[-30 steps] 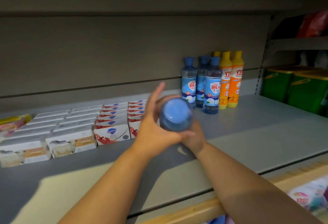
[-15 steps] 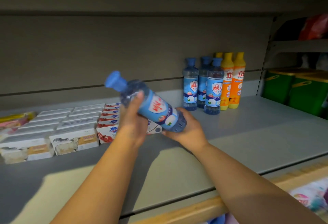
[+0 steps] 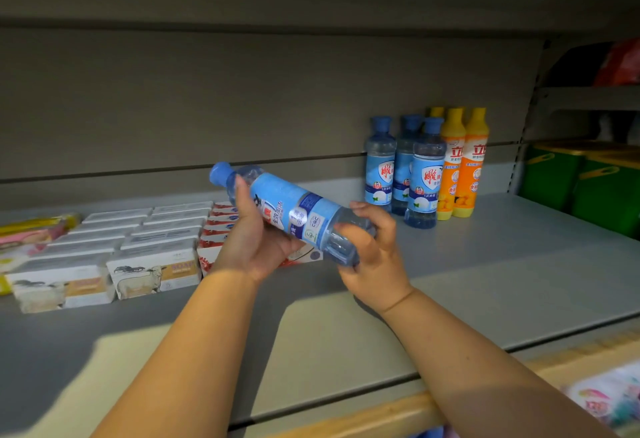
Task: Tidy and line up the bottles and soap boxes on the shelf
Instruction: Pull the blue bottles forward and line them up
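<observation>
Held bottle: a clear blue bottle (image 3: 294, 215) with a blue cap is lifted clear of the grey shelf (image 3: 485, 281), tilted almost onto its side, cap up and to the left, base down and to the right, in front of the soap boxes.
Left hand: the left hand (image 3: 252, 247) cups the bottle from below at its shoulder, thumb wrapped up over the front, clamped on it.
Right hand: the right hand (image 3: 375, 257) has its fingers curled round the bottle's base, gripping it as well.
Standing blue bottles: three matching blue bottles (image 3: 426, 174) stand upright at the far right of the shelf, close together, one nearer than the other two.
Orange bottles: two orange bottles (image 3: 464, 167) stand upright, touching the blue group's right side; a yellow cap behind them may be a third.
Soap boxes: white sheep-print boxes (image 3: 152, 264) lie in rows on the left; red-and-white boxes (image 3: 221, 226) form a row just to their right, partly hidden by the left hand.
Far right: green bins (image 3: 588, 181) sit on the neighbouring shelf section.
</observation>
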The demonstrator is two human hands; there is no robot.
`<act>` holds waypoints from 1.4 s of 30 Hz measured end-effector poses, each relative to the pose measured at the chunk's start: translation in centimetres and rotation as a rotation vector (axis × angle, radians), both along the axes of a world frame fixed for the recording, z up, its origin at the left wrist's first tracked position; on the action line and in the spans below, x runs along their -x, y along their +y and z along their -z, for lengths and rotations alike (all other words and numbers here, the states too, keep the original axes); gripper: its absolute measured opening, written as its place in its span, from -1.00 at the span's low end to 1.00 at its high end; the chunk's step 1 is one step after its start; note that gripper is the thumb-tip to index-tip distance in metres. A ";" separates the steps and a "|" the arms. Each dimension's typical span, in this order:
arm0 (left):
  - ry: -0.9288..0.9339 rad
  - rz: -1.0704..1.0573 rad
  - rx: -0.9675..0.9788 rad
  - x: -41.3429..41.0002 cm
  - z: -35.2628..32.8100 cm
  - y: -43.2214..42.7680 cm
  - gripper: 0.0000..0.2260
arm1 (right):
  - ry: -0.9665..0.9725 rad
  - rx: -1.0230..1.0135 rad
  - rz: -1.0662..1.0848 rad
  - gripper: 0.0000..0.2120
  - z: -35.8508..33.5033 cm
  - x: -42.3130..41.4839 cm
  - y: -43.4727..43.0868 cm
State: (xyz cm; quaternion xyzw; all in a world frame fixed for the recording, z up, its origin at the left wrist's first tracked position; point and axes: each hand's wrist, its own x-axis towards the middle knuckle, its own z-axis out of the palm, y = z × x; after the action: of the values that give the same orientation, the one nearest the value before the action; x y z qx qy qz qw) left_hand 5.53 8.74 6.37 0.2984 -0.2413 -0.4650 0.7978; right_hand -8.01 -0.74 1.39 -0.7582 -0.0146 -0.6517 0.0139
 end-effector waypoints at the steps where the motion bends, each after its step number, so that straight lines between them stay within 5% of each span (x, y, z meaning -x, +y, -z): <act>1: 0.001 0.014 -0.017 0.2 0.0 0.1 -0.28 | -0.012 0.048 -0.014 -0.36 -0.1 -0.1 -0.1; 4: 0.059 -0.020 0.053 0.4 0.1 0.1 -0.36 | 0.035 0.073 -0.044 -0.34 0.0 0.1 -0.1; 9: -0.034 -0.178 0.164 0.3 0.1 0.3 -0.66 | 0.273 -0.247 -0.148 -0.36 0.4 0.3 0.6; 15: -0.443 -0.463 0.060 1.9 0.3 -0.4 -0.58 | 0.587 -0.589 -0.087 -0.39 0.6 0.0 0.8; 18: -0.648 -0.416 -0.020 3.1 1.0 -1.1 -0.74 | 0.672 -0.709 -0.148 -0.42 0.8 0.1 0.3; 23: -0.669 -0.235 0.009 2.8 0.9 -0.9 -0.78 | 0.706 -0.979 -0.460 -0.37 1.4 0.5 -0.6; 27: -0.658 -0.262 0.016 2.3 1.1 -0.8 -0.84 | 0.661 -1.007 -0.460 -0.42 1.7 -0.2 -0.2; 31: -0.683 -0.318 -0.004 2.4 0.9 -0.9 -0.67 | 0.566 -0.975 -0.394 -0.45 1.4 -0.3 0.1; 35: -0.760 -0.391 -0.094 1.4 1.8 -1.0 -0.94 | 0.538 -1.052 -0.376 -0.45 1.1 0.5 -0.9; 38: -0.964 -0.465 -0.300 0.9 4.3 -1.8 -0.79 | 0.503 -1.109 -0.338 -0.44 1.0 1.0 -2.1; 42: -1.569 -0.338 -0.484 1.0 7.7 -2.6 -0.88 | 0.410 -1.168 -0.284 -0.43 1.1 1.3 -3.8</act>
State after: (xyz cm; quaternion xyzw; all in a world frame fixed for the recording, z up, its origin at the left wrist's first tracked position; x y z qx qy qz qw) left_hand 4.51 6.17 -1.28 0.7304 -0.5722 -0.0357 0.3713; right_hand -9.27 -4.57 0.26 -0.7259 0.2457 -0.3855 0.5139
